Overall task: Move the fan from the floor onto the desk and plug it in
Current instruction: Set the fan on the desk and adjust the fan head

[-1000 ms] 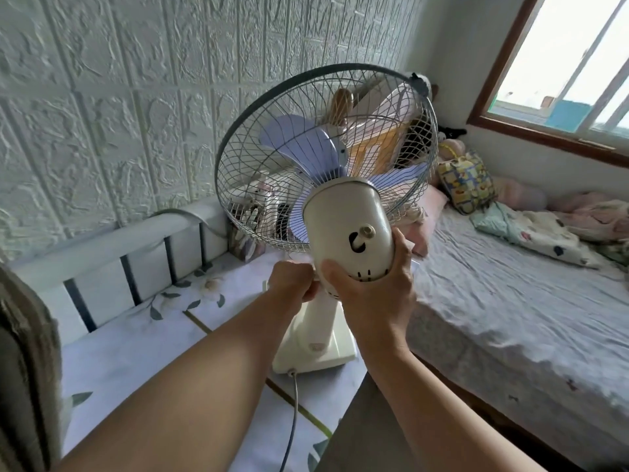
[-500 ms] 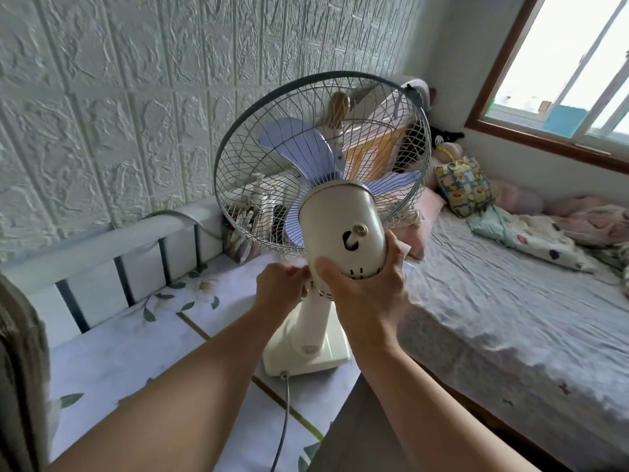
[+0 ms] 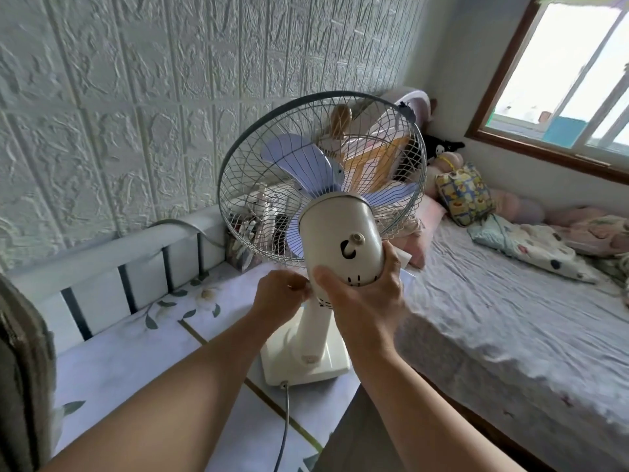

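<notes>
1. The grey cord (image 3: 286, 424) runs from the rear of the fan's base toward the camera and out of the bottom edge; its plug is not in view, so plugging in looks not yet done.
2. The right hand (image 3: 364, 294) is wrapped around the lower back of the motor housing, fingers closed on it. The left hand (image 3: 279, 296) is curled at the neck just below the housing, closed there; whether it pinches a tilt knob or only steadies the neck I cannot tell.
3. The fan (image 3: 320, 206) stands upright, its base flat on the tabletop (image 3: 143, 352) near the edge beside the bed (image 3: 493, 318).
4. Against a second ago, the base sits lower and nearer the tabletop's edge, and the cage tips slightly more upward. My judgement: the move to the tabletop is finished and the hands are now trimming the head's angle.
5. Behind the cage, clutter on the tabletop's far end and toys by the window (image 3: 571, 83).
</notes>
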A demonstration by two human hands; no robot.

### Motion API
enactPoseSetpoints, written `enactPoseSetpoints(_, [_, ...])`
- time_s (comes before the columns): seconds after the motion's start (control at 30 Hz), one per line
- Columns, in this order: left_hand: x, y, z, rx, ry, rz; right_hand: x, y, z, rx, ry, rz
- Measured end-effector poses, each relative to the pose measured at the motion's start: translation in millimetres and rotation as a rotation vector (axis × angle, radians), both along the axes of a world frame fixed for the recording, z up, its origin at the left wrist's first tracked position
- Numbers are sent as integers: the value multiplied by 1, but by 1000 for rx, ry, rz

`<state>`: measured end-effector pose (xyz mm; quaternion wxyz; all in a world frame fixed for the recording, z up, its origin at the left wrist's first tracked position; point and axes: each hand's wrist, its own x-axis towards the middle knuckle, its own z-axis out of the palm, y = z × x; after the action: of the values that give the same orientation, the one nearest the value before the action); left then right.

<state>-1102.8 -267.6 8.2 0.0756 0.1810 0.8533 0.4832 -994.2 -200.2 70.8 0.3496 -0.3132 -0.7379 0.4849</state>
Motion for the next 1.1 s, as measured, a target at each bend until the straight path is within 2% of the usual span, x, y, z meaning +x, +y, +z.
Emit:
enactPoseSetpoints(0.1, [0,3,1,171,-276,34,-3,3,3,-2,-31,5])
enactPoseSetpoints(0.2, [0,8,2,294,-386,88,-8,4,6,19,-72,1])
enactPoseSetpoints(1.1, [3,12,2,414,-491,119,-36,8,31,32,-232,-47])
